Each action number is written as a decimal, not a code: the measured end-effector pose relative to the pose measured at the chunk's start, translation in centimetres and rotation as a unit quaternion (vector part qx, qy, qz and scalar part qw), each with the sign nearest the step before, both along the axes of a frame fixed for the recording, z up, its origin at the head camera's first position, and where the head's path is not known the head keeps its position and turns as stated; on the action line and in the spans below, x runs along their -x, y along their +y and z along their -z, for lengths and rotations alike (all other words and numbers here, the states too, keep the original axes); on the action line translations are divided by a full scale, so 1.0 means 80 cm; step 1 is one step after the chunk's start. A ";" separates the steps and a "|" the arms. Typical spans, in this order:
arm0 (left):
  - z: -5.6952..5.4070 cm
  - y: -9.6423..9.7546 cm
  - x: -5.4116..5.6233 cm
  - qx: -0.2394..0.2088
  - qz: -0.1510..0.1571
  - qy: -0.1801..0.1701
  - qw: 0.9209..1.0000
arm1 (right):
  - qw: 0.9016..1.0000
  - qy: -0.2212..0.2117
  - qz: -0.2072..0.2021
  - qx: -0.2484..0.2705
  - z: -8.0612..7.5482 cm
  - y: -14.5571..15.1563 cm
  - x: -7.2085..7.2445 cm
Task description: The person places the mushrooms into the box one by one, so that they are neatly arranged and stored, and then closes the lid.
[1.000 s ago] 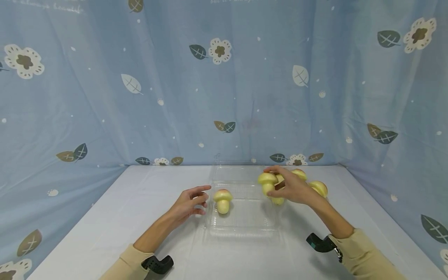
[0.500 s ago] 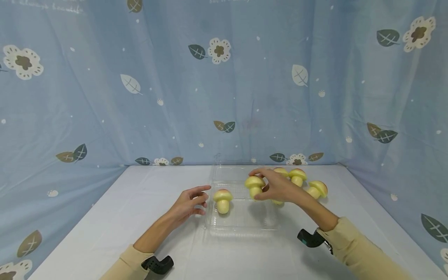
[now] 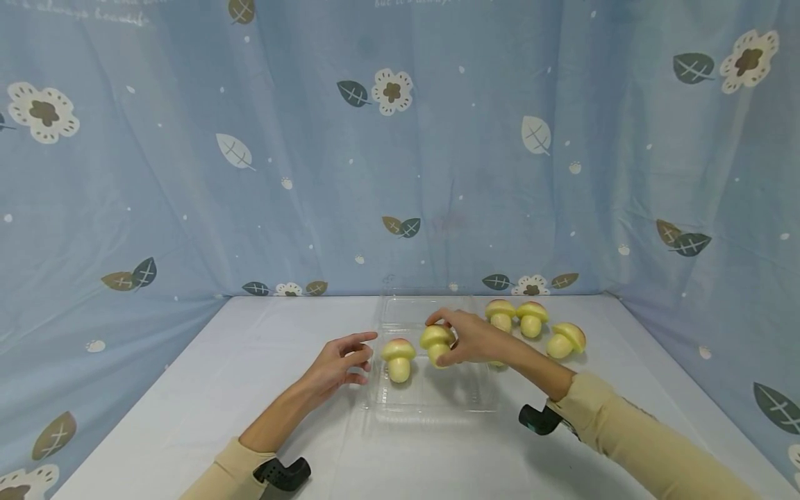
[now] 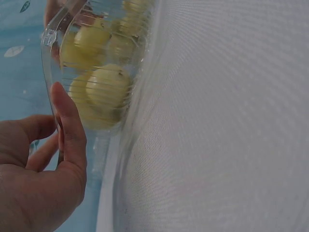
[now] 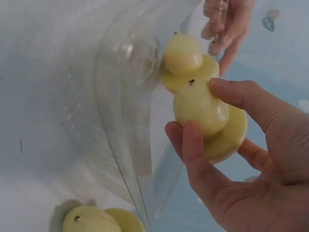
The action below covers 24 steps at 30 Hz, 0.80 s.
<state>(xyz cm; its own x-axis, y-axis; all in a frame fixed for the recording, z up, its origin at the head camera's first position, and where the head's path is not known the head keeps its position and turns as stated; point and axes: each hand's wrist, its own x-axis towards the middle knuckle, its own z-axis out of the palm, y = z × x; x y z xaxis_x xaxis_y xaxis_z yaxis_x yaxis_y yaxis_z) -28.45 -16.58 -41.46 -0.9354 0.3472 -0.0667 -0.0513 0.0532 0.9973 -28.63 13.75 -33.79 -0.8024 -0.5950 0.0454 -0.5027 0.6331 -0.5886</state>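
My right hand (image 3: 478, 338) holds a yellow toy mushroom (image 3: 435, 338) by its cap and stem, above the clear plastic box (image 3: 431, 408). In the right wrist view the thumb and fingers wrap the mushroom's rounded stem (image 5: 200, 108). Another toy mushroom (image 3: 398, 360) stands upright at the box's left side, just left of the held one. At the left wall is my left hand (image 3: 337, 367); the left wrist view has its thumb and fingers (image 4: 71, 128) pinching the box's rim (image 4: 47, 63) from both sides.
Several more toy mushrooms (image 3: 531, 318) are right of the box, one leaning (image 3: 565, 340) and one mostly hidden by the right hand. The box's clear lid (image 3: 419, 309) lies folded back toward the patterned blue curtain (image 3: 400, 153). A white cloth (image 3: 300, 316) covers the table.
My right hand has carried its mushroom leftward from the group, over the box, to beside the standing one. The mushrooms behind it have come into view. My left hand has stayed put.
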 end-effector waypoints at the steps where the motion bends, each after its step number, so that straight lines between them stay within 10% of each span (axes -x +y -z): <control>1: 0.000 0.000 0.000 0.000 0.000 0.000 1.000 | 1.000 0.000 0.001 -0.003 0.001 -0.001 0.001; 24: 0.000 0.000 -0.001 0.000 0.001 0.004 1.000 | 0.995 -0.032 0.052 -0.081 0.005 -0.028 -0.004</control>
<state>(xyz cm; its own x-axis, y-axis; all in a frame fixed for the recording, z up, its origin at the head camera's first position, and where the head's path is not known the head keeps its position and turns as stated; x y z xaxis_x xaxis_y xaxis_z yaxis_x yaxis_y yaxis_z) -28.40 -16.56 -41.48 -0.9353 0.3488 -0.0591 -0.0430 0.0538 0.9976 -28.32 11.50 -34.17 -0.8578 -0.5046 -0.0973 -0.3949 0.7684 -0.5035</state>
